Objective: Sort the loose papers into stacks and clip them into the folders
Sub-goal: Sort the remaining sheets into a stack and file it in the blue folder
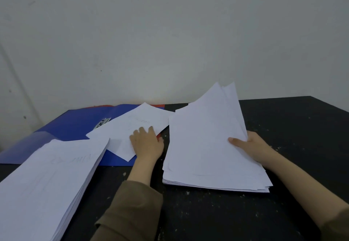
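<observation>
An open blue folder [75,123] lies at the back left, its metal clip [102,122] partly showing. A few white sheets [132,127] lie askew on the folder, and my left hand [146,143] rests flat on their near corner. A loose pile of white papers [207,155] sits right of centre. My right hand [251,146] grips the pile's upper sheets at their right edge and lifts them, fanned upward. A thick neat stack of paper [47,184] with faint writing lies at the near left.
The black table [292,127] is speckled with small white flecks. A red folder edge [160,106] peeks out behind the blue one. A pale wall [170,33] rises directly behind the table's far edge.
</observation>
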